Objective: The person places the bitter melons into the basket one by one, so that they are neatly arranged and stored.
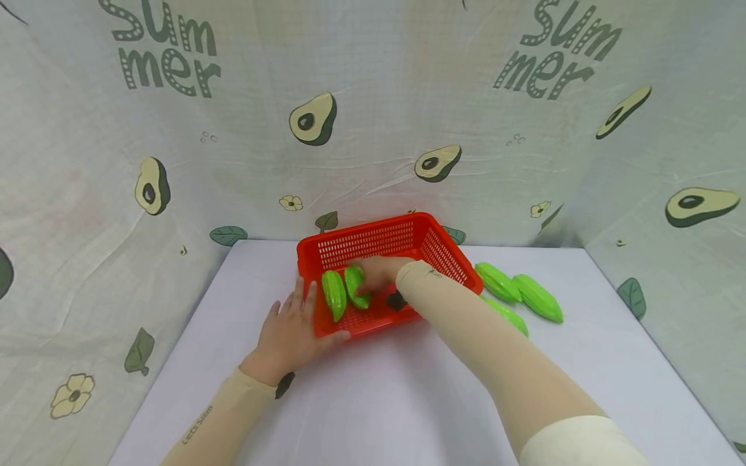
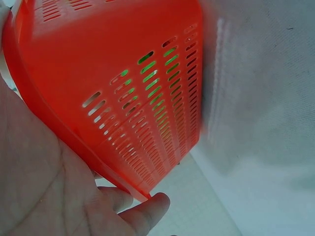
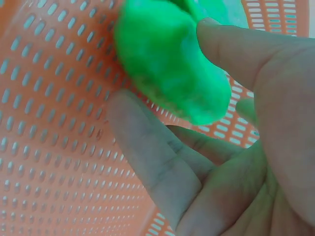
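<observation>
A red slotted plastic basket [image 1: 368,233] stands at the back of the table. My left hand [image 1: 288,338] rests at its front left corner, fingers spread and fairly straight, palm and fingers along the rim [image 2: 59,132]. Inside the basket, one green ridged star fruit [image 1: 334,296] lies near the left wall. A second star fruit [image 1: 353,285] lies just right of it, with my right hand [image 1: 380,272] reaching in over it. In the right wrist view, the thumb [image 3: 231,44] overlaps this star fruit [image 3: 167,59], while the spread fingers lie below it.
To the right of the basket, one star fruit [image 1: 498,283] and another star fruit [image 1: 539,299] lie end to end on the white table [image 1: 373,401]. A third star fruit [image 1: 509,317] is partly hidden by my right forearm. Printed cloth [image 1: 373,84] hangs behind and beside the table.
</observation>
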{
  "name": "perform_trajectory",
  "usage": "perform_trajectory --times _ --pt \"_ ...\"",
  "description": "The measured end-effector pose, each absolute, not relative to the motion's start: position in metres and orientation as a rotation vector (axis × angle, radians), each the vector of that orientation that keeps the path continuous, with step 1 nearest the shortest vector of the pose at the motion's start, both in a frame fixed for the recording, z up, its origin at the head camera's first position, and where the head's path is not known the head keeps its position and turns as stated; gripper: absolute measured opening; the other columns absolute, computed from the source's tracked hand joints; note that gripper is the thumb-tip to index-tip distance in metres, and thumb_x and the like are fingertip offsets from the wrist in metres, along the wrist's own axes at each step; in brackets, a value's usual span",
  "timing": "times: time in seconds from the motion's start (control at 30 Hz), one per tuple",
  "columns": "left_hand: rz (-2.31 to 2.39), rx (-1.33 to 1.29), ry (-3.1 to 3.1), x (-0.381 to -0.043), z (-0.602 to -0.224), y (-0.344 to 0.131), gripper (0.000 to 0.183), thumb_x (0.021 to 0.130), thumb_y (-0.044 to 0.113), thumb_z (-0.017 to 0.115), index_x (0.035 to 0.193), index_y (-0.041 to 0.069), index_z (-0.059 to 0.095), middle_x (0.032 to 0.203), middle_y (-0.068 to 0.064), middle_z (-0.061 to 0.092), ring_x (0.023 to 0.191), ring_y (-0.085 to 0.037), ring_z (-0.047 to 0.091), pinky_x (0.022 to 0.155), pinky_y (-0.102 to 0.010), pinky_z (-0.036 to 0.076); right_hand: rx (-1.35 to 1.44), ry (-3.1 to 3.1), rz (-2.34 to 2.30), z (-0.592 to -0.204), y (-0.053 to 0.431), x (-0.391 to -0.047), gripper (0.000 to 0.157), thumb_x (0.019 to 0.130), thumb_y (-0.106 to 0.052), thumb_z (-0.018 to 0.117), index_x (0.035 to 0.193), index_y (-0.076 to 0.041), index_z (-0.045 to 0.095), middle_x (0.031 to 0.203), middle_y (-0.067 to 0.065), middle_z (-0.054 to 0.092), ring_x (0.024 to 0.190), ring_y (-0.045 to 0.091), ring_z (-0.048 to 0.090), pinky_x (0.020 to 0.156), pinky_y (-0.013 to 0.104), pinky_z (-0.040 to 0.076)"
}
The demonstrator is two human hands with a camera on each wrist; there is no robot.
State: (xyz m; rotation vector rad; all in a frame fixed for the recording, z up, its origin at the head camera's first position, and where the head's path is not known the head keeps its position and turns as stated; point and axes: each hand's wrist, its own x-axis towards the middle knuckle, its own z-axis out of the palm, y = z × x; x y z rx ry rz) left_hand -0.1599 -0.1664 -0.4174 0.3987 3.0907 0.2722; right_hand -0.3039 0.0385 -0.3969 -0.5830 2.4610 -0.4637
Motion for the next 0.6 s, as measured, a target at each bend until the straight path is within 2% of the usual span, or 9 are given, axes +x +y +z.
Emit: perform_trajectory --times 0.17,0.3,0.43,0.53,0.6 --pt "0.275 0.398 3.089 -0.159 -0.416 -0.166 0.124 0.076 0.090 0.043 0.157 -0.002 0.020 0.161 -0.027 0.015 0.138 -0.048 0.035 0.108 -0.068 0.027 -0.577 2.462 -0.444 -0.398 0.046 -0.306 0.077 0.091 -0.036 0.073 0.157 -0.028 0.033 0.130 0.000 0.055 0.117 0.020 0.050 0.102 0.042 0.043" --pt "0.286 0.397 3.081 -0.159 -0.417 -0.165 0.125 0.076 0.090 0.043 0.157 -0.002 0.020 0.161 -0.028 0.014 0.138 -0.049 0.035 0.108 -0.068 0.026 -0.634 2.487 -0.400 -0.388 0.056 -0.305 0.079 0.091 -0.038 0.072 0.158 -0.025 0.031 0.146 0.003 0.049 0.131 0.023 0.045 0.109 0.048 0.037" --pt "0.266 0.391 3.077 -0.160 -0.419 -0.165 0.125 0.075 0.091 0.041 0.157 0.000 0.019 0.162 -0.027 0.013 0.138 -0.048 0.035 0.109 -0.068 0.026 -0.723 2.518 -0.350 -0.362 0.076 -0.298 0.080 0.093 -0.038 0.070 0.159 -0.027 0.026 0.155 0.004 0.040 0.139 0.025 0.039 0.111 0.048 0.034" --pt "0.259 0.393 3.081 -0.160 -0.419 -0.165 0.125 0.076 0.091 0.042 0.157 -0.001 0.019 0.161 -0.027 0.013 0.139 -0.048 0.033 0.108 -0.068 0.027 -0.761 2.553 -0.360 -0.337 0.099 -0.289 0.081 0.093 -0.037 0.070 0.160 -0.030 0.024 0.154 0.003 0.041 0.135 0.024 0.043 0.109 0.046 0.038" --pt "0.261 0.391 3.082 -0.160 -0.418 -0.165 0.124 0.076 0.090 0.043 0.157 -0.001 0.019 0.161 -0.027 0.013 0.139 -0.048 0.033 0.108 -0.068 0.027 -0.793 2.572 -0.391 -0.323 0.118 -0.281 0.083 0.094 -0.035 0.071 0.160 -0.030 0.022 0.149 0.004 0.046 0.120 0.024 0.055 0.103 0.044 0.045"
